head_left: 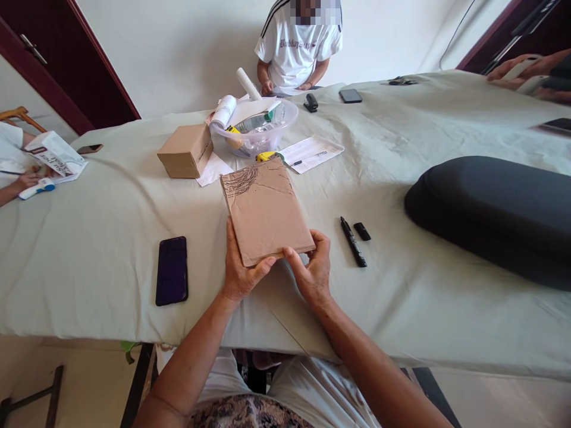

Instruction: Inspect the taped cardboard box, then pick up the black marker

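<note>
Your left hand point(239, 270) and right hand point(313, 270) are both clamped on the near edge of the flat cardboard packet point(266, 208), thumbs on top and fingers under, with its far end resting on the cloth-covered counter point(89, 238). To handle it well, keep the grip even on both corners so it stays level and does not bend. Just right of your right hand lie an uncapped black marker point(353, 242) and its cap point(361, 231); to your left, a dark phone point(172, 270). Beyond the packet stand a small cardboard box point(185, 151) and a clear bowl point(285, 128) of supplies, close enough to be knocked if you push forward. A black cushion point(491, 205) sits well to the right.
</note>
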Tool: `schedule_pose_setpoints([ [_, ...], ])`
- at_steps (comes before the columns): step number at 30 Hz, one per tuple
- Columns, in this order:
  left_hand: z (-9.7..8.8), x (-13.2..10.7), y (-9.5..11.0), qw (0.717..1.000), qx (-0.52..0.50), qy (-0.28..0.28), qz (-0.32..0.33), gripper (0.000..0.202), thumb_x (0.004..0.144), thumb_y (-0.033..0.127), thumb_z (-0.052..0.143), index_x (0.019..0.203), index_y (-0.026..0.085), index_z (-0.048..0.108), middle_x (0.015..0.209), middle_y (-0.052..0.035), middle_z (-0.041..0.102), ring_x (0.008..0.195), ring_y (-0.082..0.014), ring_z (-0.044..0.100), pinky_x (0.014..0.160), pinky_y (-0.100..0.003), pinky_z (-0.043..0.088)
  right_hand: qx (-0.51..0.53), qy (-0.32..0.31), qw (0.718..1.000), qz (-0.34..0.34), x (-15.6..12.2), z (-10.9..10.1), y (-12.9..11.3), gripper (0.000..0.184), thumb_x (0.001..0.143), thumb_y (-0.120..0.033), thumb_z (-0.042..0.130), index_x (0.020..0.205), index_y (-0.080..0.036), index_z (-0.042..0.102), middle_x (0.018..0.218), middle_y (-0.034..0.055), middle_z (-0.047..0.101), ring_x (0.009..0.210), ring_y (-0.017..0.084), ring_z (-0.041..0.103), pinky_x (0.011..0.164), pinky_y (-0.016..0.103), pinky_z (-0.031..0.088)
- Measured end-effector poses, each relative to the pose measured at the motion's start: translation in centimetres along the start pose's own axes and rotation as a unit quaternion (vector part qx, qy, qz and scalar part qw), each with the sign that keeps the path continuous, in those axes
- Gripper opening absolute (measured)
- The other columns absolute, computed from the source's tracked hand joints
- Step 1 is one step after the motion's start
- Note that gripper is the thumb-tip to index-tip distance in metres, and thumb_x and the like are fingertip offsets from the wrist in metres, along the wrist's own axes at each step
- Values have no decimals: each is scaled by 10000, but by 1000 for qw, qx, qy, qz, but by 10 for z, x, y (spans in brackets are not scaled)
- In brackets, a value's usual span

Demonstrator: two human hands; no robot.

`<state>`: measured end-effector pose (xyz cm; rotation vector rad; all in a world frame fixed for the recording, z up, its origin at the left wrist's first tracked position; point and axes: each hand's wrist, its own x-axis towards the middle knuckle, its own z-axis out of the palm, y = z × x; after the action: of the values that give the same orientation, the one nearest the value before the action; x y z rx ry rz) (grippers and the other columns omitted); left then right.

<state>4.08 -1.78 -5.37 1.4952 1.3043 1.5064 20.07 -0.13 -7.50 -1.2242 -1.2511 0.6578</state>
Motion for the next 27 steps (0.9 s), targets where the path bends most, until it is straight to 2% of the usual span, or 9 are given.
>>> schedule_pose_setpoints([
  [4,-2,2,-2,999,-35,2,2,1107,742,486,790,1594,232,130,1602,-182,345,1449,-307,418,1169,-452,389,33,-5,999,11,4,-4,-5,379,869,-528,626,1106,-242,553,1029,48,620,871,200,618,726,354,524],
  [7,-4,5,0,998,-57,0,-4,1090,748,500,784,1594,238,149,1612,-169,339,1448,-295,423,1163,-422,399,58,-14,998,16,7,-5,-8,311,916,-513,566,1074,-246,592,1000,44,645,876,200,627,747,363,538],
  [11,-7,8,4,997,-76,-1,-14,1051,745,544,775,1582,249,212,1559,-148,436,1394,-278,495,1128,-398,439,78,-18,997,2,9,-8,-8,322,923,-530,553,1058,-248,630,1010,54,677,917,217,648,780,380,551],
  [16,-10,9,-1,992,-124,1,-36,971,756,560,763,1557,255,306,1500,-132,521,1346,-282,546,1119,-430,456,78,-19,996,-35,13,-12,-5,354,899,-566,578,1053,-262,673,1032,59,699,977,247,656,791,396,553],
  [20,-10,10,-7,983,-178,-2,-48,888,771,632,713,1521,295,379,1479,-106,550,1379,-288,518,1148,-488,429,88,-12,993,-83,15,-14,-6,277,899,-511,621,1034,-286,708,1083,59,705,1061,261,643,916,459,521],
  [23,-10,13,-4,969,-236,-6,-72,803,793,620,693,1488,309,439,1467,-97,566,1380,-296,521,1147,-501,429,108,-13,988,-108,16,-13,-6,204,898,-449,652,1022,-299,713,1121,64,701,1107,260,641,987,491,505],
  [27,-12,17,1,956,-280,1,-92,840,795,605,702,1516,298,403,1517,-112,519,1414,-316,482,1129,-492,446,115,4,987,-115,16,-11,-5,173,888,-430,674,984,-289,704,1149,73,675,1131,251,636,1039,502,488],
])
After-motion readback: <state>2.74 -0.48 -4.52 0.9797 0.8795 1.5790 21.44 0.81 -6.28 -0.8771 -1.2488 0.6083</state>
